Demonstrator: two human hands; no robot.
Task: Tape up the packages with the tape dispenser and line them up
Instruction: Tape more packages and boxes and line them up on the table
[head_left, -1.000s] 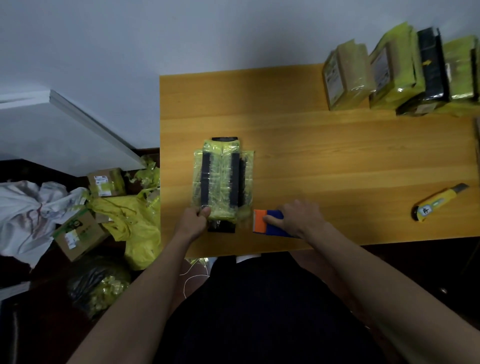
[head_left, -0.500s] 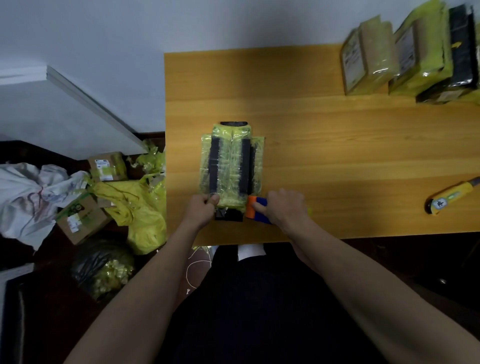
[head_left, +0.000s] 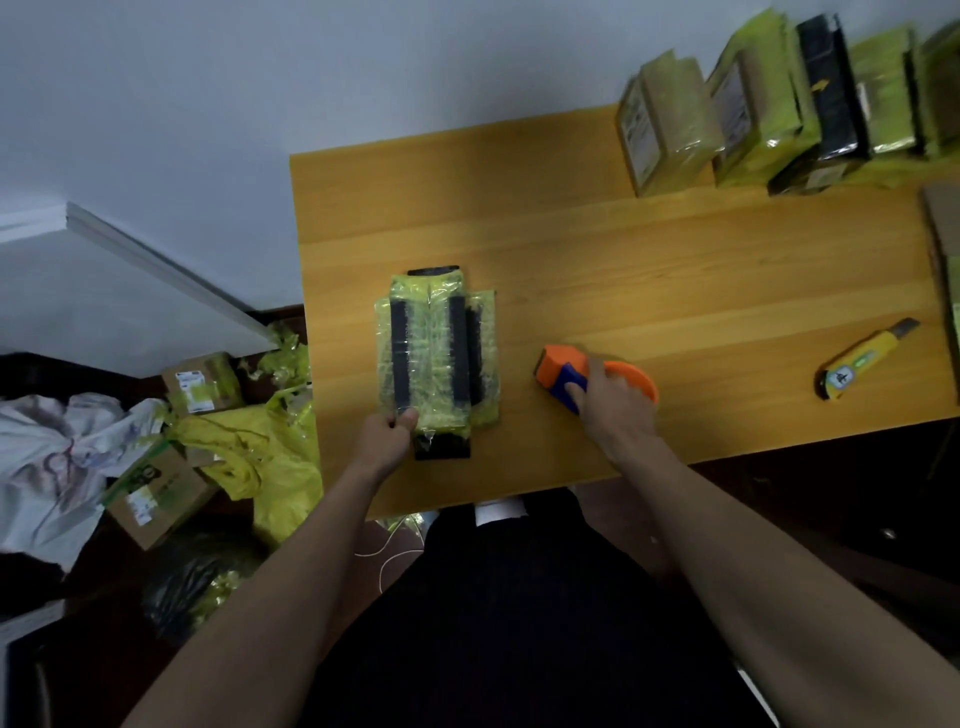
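Observation:
A black package (head_left: 436, 358) wrapped in yellow-green tape lies flat on the wooden table (head_left: 649, 270), near its left front. My left hand (head_left: 387, 439) pinches the package's near left corner. To the right, my right hand (head_left: 610, 405) grips the orange and blue tape dispenser (head_left: 563, 371), which rests on the table apart from the package. Several taped packages (head_left: 670, 117) stand in a row at the table's far right.
A yellow utility knife (head_left: 862, 361) lies near the table's right front. A cardboard piece (head_left: 943, 244) shows at the right edge. On the floor to the left lie small boxes (head_left: 156, 486), yellow tape scraps (head_left: 260, 452) and white cloth (head_left: 47, 457).
My right hand has carried the tape dispenser away from the package's near end to the right. My left hand keeps hold of the package's corner.

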